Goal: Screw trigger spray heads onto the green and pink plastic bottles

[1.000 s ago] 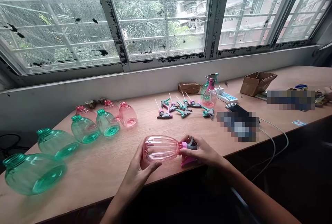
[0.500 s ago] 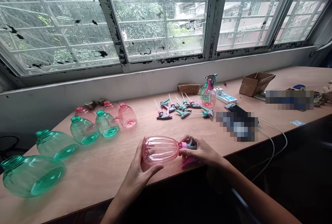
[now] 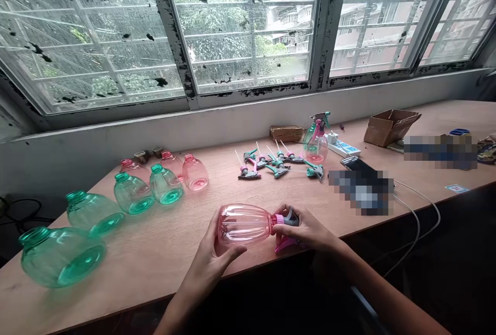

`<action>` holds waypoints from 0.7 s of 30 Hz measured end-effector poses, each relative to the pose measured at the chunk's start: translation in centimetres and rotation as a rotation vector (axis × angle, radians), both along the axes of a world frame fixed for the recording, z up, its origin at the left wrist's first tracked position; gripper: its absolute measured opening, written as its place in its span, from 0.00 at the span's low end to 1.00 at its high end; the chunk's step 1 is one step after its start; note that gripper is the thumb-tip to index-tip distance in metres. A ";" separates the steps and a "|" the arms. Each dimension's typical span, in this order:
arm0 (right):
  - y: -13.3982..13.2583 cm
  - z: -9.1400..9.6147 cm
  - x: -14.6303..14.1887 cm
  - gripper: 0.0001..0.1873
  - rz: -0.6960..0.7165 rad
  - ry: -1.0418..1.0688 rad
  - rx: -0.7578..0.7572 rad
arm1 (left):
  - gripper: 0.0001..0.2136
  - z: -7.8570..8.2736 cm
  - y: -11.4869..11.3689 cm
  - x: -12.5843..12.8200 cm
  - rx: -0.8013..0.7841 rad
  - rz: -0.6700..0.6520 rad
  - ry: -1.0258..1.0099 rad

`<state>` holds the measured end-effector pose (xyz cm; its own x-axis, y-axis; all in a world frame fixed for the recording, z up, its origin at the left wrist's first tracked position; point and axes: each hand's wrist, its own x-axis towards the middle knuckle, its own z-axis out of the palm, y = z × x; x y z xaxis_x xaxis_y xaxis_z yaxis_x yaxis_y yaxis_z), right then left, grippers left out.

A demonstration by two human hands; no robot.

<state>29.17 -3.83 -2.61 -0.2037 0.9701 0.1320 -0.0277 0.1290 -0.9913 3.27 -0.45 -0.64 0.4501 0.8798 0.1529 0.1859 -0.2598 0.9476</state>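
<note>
A clear pink spray bottle [image 3: 248, 224] lies on its side above the front edge of the table, its neck to the right. My left hand [image 3: 211, 260] cups its base end, with the fingers behind and the thumb along the lower side. My right hand [image 3: 310, 229] is closed around the grey-and-pink trigger spray head [image 3: 291, 216] at the bottle's neck. Its pink collar sits against the bottle mouth, and the pink trigger [image 3: 285, 243] points down below my fingers. How tightly the collar is threaded cannot be seen.
Open-necked green bottles [image 3: 64, 260] and pink bottles [image 3: 196, 173] stand at left. Several loose spray heads [image 3: 278, 167] lie mid-table, near bottles with heads fitted [image 3: 316, 150]. Rightward are a power strip [image 3: 344, 146], a phone [image 3: 360, 167], cables and a cardboard box [image 3: 389, 128].
The camera view has shifted slightly, so the whole scene sits a little farther right. Both hands keep the same hold on the bottle and spray head.
</note>
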 end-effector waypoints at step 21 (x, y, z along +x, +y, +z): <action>0.0 0.2 -0.2 0.19 -0.044 -0.022 0.033 | 0.36 -0.5 0.5 -0.5 -0.008 0.107 -0.039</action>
<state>29.00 -3.86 -2.37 -0.1642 0.9733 0.1604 0.0000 0.1626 -0.9867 2.82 0.07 -1.11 0.3473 0.9238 0.1610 0.1750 -0.2324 0.9567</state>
